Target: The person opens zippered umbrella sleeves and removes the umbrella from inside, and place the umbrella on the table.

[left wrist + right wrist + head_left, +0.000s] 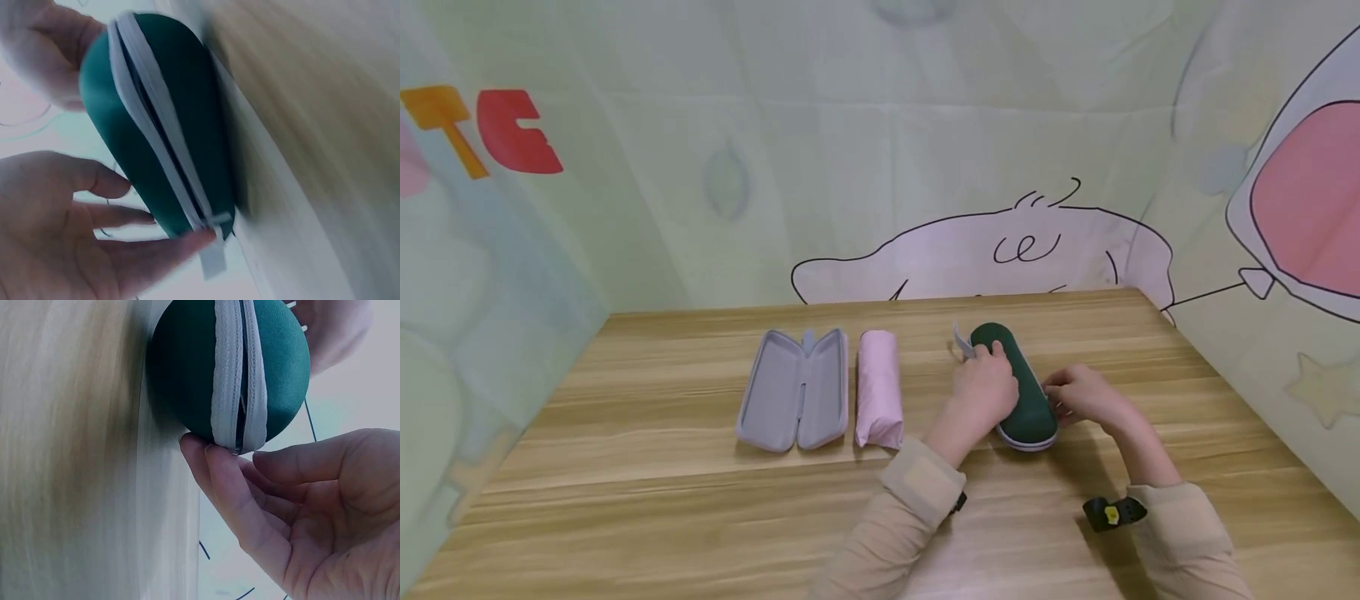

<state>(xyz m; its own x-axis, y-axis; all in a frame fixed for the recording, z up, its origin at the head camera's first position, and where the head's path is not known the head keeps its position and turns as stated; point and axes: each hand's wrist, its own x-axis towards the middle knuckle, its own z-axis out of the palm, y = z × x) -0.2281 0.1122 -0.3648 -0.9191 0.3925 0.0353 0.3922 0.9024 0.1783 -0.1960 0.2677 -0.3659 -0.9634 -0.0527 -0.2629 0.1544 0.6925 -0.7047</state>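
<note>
A green zippered case (pixel 1024 400) with white zipper tape lies lengthwise on the table, its light strap (pixel 961 342) sticking out at the far left. My left hand (pixel 988 387) holds it from above, fingers over the lid. In the left wrist view, its fingertips (pixel 203 237) touch the zipper's end beside the strap. At the case's right side, my right hand (pixel 1086 396) pinches the zipper's end between thumb and fingers. The small metal zipper pull (pixel 236 450) is mostly hidden there. A narrow dark gap (pixel 242 381) shows between the zipper tapes.
Left of my hands, a grey hinged case (pixel 775 392) lies spread open. Beside it is a pink wrapped bundle (pixel 878 387). The wooden table (pixel 662 517) meets a printed cloth backdrop (pixel 700 208) at the back and sides.
</note>
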